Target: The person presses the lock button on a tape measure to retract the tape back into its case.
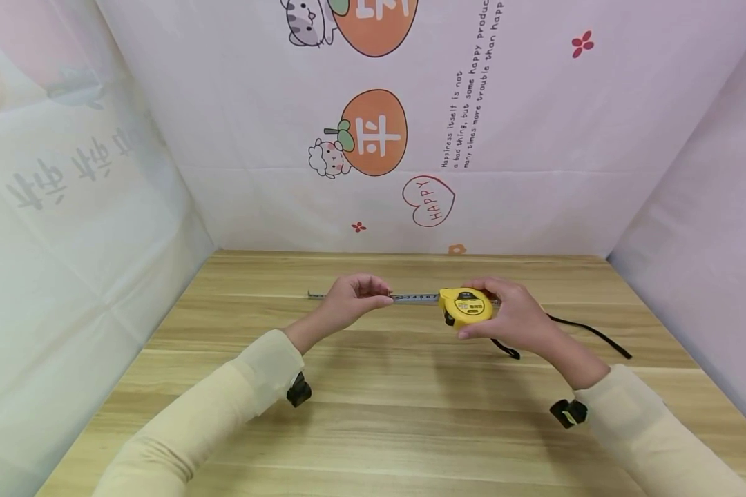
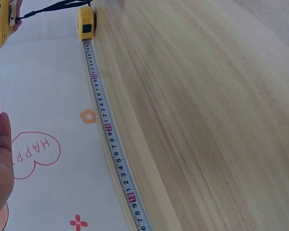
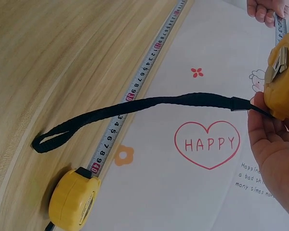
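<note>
A yellow tape measure (image 1: 466, 308) is held above the wooden table (image 1: 373, 421) by the right hand (image 1: 516, 314), its case gripped between the thumb below and the fingers above. The case is rounded, with a dark label and an outlined patch of small print on its face and a black button at its edge. On its other side a shiny metal clip (image 3: 281, 61) is seen, and from its lower end a flat black strap (image 3: 168, 100), folded into a narrow loop, is hung. A short stretch of grey blade (image 1: 416, 299), marked with black figures, is drawn out level towards the left hand (image 1: 351, 300), by whose thumb and fingertips its free end is pinched. Behind, a second tape measure (image 3: 74, 199), also yellow, is laid on the table, its long strip (image 3: 144, 72) run out along the back edge, where red tens marks are printed among black numbers, beside the printed white cloth (image 1: 255, 124)
</note>
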`<state>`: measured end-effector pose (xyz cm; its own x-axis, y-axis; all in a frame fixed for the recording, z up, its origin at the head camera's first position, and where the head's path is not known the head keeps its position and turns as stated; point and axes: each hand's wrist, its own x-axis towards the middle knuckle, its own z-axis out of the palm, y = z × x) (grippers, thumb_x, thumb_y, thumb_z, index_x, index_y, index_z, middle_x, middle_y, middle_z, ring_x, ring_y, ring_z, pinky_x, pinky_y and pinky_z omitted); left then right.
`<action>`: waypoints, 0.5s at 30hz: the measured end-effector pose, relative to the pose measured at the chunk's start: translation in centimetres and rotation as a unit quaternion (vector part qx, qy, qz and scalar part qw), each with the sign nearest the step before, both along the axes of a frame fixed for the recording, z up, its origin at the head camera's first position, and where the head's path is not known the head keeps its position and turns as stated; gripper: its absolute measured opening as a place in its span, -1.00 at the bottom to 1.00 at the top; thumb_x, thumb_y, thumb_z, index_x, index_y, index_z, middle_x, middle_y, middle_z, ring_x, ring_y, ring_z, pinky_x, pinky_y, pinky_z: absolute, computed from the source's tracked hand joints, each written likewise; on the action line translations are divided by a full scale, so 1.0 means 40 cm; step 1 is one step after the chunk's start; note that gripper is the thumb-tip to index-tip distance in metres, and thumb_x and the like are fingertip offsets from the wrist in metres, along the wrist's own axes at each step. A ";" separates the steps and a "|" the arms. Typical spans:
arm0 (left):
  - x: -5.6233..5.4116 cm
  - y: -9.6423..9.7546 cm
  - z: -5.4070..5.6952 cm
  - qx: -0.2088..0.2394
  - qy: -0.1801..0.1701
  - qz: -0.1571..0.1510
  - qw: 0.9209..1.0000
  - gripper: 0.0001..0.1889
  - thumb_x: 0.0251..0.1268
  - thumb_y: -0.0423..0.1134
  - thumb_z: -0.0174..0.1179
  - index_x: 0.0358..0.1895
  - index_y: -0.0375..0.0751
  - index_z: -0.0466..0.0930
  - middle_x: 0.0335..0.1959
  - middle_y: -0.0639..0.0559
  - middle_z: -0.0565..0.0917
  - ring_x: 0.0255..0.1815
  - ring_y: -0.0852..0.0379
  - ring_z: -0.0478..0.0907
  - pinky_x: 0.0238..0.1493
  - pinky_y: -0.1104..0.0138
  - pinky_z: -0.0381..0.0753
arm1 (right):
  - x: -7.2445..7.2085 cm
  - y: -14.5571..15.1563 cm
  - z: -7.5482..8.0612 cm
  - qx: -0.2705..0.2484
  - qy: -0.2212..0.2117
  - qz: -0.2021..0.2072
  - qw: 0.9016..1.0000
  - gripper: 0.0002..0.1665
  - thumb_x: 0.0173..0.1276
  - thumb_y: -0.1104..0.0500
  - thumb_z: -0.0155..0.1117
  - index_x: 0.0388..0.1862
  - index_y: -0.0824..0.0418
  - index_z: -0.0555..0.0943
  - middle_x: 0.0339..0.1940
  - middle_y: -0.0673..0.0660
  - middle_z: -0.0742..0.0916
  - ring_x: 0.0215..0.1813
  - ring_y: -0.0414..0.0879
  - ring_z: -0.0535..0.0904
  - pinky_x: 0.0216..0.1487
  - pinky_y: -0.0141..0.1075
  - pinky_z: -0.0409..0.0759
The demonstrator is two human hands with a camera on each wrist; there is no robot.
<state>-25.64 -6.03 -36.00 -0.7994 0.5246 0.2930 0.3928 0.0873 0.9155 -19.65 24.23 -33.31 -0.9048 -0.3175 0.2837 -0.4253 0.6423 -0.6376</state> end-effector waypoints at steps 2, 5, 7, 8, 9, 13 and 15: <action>0.000 0.002 -0.001 0.003 -0.001 -0.001 1.000 -0.78 0.29 -0.36 0.29 -0.09 -0.44 0.61 -0.26 -0.05 0.67 -0.22 -0.02 0.61 -0.18 0.29 0.62 | 0.000 -0.001 0.001 0.001 0.001 0.000 1.000 -0.06 -0.18 -0.10 0.68 0.17 0.30 0.54 0.02 0.17 0.65 -0.08 0.00 0.57 -0.14 -0.25 0.60; -0.001 0.004 -0.002 0.005 0.001 -0.003 1.000 -0.79 0.29 -0.36 0.28 -0.10 -0.42 0.62 -0.26 -0.05 0.67 -0.19 -0.14 0.60 -0.18 0.29 0.62 | 0.000 -0.003 0.002 0.003 0.002 0.000 1.000 -0.05 -0.18 -0.11 0.68 0.17 0.29 0.54 0.01 0.16 0.65 -0.08 -0.01 0.57 -0.14 -0.25 0.60; -0.002 0.006 -0.003 0.005 0.001 -0.004 1.000 -0.79 0.29 -0.36 0.28 -0.09 -0.43 0.62 -0.26 -0.04 0.67 -0.19 -0.14 0.60 -0.18 0.30 0.62 | 0.000 -0.004 0.001 0.003 0.004 0.000 1.000 -0.05 -0.19 -0.12 0.68 0.16 0.28 0.54 0.01 0.16 0.65 -0.09 -0.01 0.57 -0.15 -0.25 0.60; -0.002 0.006 -0.003 0.005 0.002 -0.004 1.000 -0.79 0.30 -0.36 0.28 -0.09 -0.43 0.62 -0.27 -0.04 0.67 -0.20 -0.10 0.60 -0.18 0.30 0.62 | 0.000 -0.005 0.001 0.003 0.005 0.001 1.000 -0.05 -0.19 -0.12 0.68 0.16 0.28 0.54 0.01 0.16 0.65 -0.09 -0.01 0.57 -0.15 -0.25 0.60; -0.002 0.007 -0.003 0.005 0.003 -0.004 1.000 -0.78 0.30 -0.36 0.28 -0.09 -0.44 0.62 -0.27 -0.04 0.67 -0.22 -0.04 0.61 -0.19 0.30 0.62 | -0.001 -0.006 0.001 0.004 0.006 0.001 1.000 -0.05 -0.19 -0.13 0.68 0.16 0.28 0.54 0.01 0.16 0.66 -0.09 -0.01 0.57 -0.15 -0.25 0.60; 0.002 0.009 0.000 0.006 0.005 -0.005 1.000 -0.80 0.30 -0.35 0.28 -0.10 -0.41 0.62 -0.26 -0.03 0.67 -0.25 0.09 0.60 -0.19 0.30 0.62 | -0.002 -0.008 0.000 0.004 0.011 0.003 1.000 -0.05 -0.19 -0.13 0.68 0.16 0.29 0.55 0.01 0.15 0.66 -0.09 -0.01 0.57 -0.15 -0.26 0.60; 0.003 0.010 0.002 0.007 0.004 -0.006 1.000 -0.82 0.29 -0.35 0.28 -0.11 -0.38 0.63 -0.26 -0.04 0.66 -0.23 0.02 0.60 -0.19 0.30 0.62 | -0.002 -0.009 -0.001 0.005 0.012 0.003 1.000 -0.05 -0.19 -0.12 0.68 0.16 0.30 0.55 0.01 0.15 0.66 -0.09 -0.01 0.57 -0.15 -0.26 0.59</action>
